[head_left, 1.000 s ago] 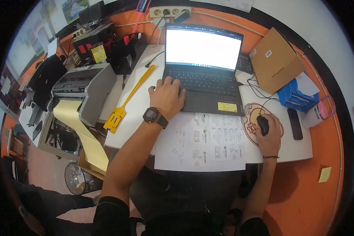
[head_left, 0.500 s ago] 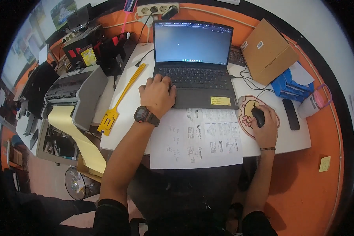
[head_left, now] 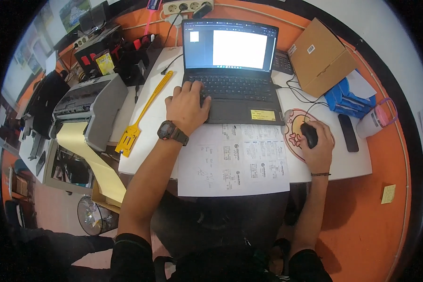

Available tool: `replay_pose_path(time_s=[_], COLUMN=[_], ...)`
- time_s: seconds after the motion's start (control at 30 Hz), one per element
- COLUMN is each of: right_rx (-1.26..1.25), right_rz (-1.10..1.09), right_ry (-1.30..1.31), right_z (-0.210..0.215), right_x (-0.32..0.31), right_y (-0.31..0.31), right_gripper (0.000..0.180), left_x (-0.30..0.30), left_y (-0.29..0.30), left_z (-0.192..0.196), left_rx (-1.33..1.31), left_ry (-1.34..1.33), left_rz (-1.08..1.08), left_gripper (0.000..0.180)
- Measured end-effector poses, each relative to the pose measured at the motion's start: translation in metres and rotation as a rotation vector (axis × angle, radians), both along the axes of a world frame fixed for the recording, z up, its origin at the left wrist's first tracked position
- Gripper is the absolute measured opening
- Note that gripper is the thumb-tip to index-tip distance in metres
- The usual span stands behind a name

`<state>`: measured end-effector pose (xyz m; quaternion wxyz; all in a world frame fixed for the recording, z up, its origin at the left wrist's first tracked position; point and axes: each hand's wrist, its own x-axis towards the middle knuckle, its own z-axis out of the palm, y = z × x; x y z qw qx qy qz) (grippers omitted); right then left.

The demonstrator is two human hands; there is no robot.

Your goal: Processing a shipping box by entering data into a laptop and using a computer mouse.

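Note:
My left hand lies on the left end of the keyboard of a dark laptop, fingers spread over the keys. A dark watch is on that wrist. My right hand is wrapped round a black mouse, which stands on a round patterned mouse pad. The lit screen shows a large white page with a small one at its left. Between my forearms, a printed sheet of paper lies partly under the laptop's front edge and overhangs the table edge.
Left of the laptop lies a yellow long-handled tool, beside a grey printer with yellow paper. At the right are a cardboard box, a blue organizer, a black phone and a tumbler. A wire bin stands below left.
The laptop screen has gone from a plain bluish view to a white page. The whole view has shifted slightly. Both hands stay on the keyboard and mouse.

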<state>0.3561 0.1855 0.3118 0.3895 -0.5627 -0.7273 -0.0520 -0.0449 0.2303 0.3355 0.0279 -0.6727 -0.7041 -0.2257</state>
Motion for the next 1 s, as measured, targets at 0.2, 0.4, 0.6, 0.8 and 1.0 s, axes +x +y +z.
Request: replay_pose_path(time_s=[0.2, 0.4, 0.6, 0.8, 1.0], right_rx=[-0.01, -0.028, -0.032, -0.04, -0.051], right_rz=[0.019, 0.014, 0.02, 0.022, 0.029], right_ry=[0.023, 0.035, 0.041, 0.047, 0.043], right_z=[-0.003, -0.005, -0.005, -0.003, -0.003], right_x=[0.002, 0.001, 0.003, 0.002, 0.002], right_y=[0.001, 0.0, 0.0, 0.0, 0.001], right_gripper=[0.042, 0.042, 0.041, 0.04, 0.042], left_x=[0.006, 0.011, 0.01, 0.002, -0.001], left_y=[-0.007, -0.009, -0.008, -0.004, -0.001], left_z=[0.008, 0.009, 0.008, -0.006, -0.003], left_rx=[-0.087, -0.18, -0.199, -0.082, -0.042], left_ry=[0.091, 0.165, 0.132, 0.144, 0.171], left_rz=[-0.12, -0.211, -0.242, -0.276, -0.124], left_gripper=[0.085, 0.123, 0.12, 0.102, 0.067])
